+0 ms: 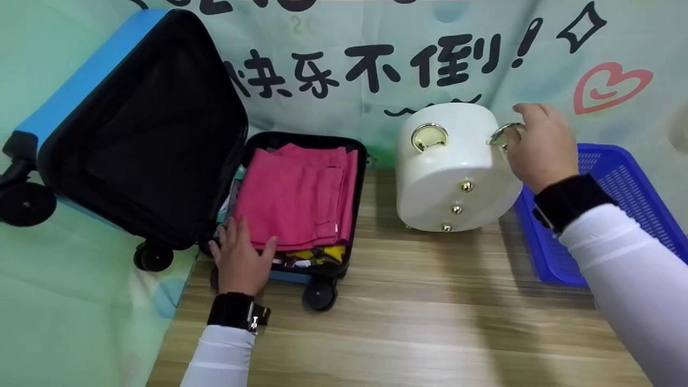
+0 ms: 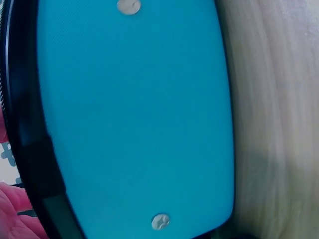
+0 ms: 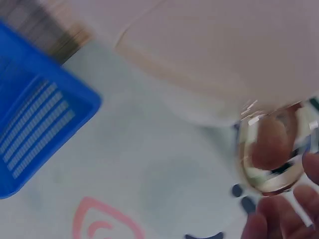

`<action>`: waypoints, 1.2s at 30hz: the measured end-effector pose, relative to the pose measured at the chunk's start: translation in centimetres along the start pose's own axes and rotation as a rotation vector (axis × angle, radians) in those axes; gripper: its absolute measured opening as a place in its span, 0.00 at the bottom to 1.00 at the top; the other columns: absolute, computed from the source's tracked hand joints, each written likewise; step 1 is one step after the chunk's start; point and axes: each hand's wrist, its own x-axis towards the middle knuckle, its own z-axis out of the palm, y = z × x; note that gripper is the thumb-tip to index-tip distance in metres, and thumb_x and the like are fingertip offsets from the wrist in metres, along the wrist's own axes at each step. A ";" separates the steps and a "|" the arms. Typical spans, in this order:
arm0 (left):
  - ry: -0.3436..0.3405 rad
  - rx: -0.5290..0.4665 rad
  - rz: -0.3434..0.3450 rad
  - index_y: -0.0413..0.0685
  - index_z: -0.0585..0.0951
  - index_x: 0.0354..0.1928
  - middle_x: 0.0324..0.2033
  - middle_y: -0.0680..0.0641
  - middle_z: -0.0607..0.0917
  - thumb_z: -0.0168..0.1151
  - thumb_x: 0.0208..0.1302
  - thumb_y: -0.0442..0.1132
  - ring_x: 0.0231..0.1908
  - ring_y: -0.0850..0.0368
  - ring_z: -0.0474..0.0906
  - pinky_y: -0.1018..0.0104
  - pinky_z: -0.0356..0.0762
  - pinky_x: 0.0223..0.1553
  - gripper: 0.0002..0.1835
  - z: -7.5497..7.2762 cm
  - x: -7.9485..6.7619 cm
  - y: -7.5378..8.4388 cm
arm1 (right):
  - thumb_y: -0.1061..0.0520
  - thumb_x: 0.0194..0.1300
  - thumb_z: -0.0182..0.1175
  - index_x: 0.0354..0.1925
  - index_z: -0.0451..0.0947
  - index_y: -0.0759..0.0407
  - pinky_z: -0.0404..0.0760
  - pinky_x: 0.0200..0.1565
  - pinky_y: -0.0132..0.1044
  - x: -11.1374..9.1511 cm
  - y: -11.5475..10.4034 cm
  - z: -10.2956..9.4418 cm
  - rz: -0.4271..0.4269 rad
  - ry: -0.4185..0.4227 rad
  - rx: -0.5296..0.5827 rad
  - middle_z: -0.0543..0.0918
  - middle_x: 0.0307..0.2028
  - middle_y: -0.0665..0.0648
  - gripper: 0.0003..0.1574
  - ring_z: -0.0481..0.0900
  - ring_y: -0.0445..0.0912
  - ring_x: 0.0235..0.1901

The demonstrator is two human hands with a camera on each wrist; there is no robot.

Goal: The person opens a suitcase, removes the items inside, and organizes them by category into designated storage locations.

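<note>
An open blue suitcase (image 1: pixel 99 75) with a black lining has its lid tilted up on the left. Folded pink clothing (image 1: pixel 293 193) fills its base over some yellow and other items. My left hand (image 1: pixel 239 260), fingers spread, rests at the base's front left corner, touching the pink clothing. In the left wrist view the suitcase's blue side (image 2: pixel 134 114) hides most of that hand. At the right, a glossy white case (image 1: pixel 454 166) with gold knobs stands on the wooden surface. My right hand (image 1: pixel 543 148) pinches its right gold ring handle (image 3: pixel 241 159), thumb showing through the ring.
A blue plastic basket (image 1: pixel 548 263) with slotted walls stands to the right of the white case, under my right forearm. Behind everything hangs a pale green cloth (image 1: pixel 371 107) with black lettering and a red heart. Suitcase wheels (image 1: pixel 320 294) stick out at the front.
</note>
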 end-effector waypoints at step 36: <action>-0.013 0.079 0.127 0.36 0.76 0.70 0.68 0.32 0.78 0.65 0.73 0.54 0.73 0.34 0.69 0.29 0.53 0.77 0.34 -0.1 -0.4 1.2 | 0.45 0.70 0.65 0.20 0.88 0.57 0.64 0.21 0.43 -6.6 -1.3 5.6 -0.033 -0.075 -0.010 0.84 0.17 0.53 0.26 0.77 0.52 0.18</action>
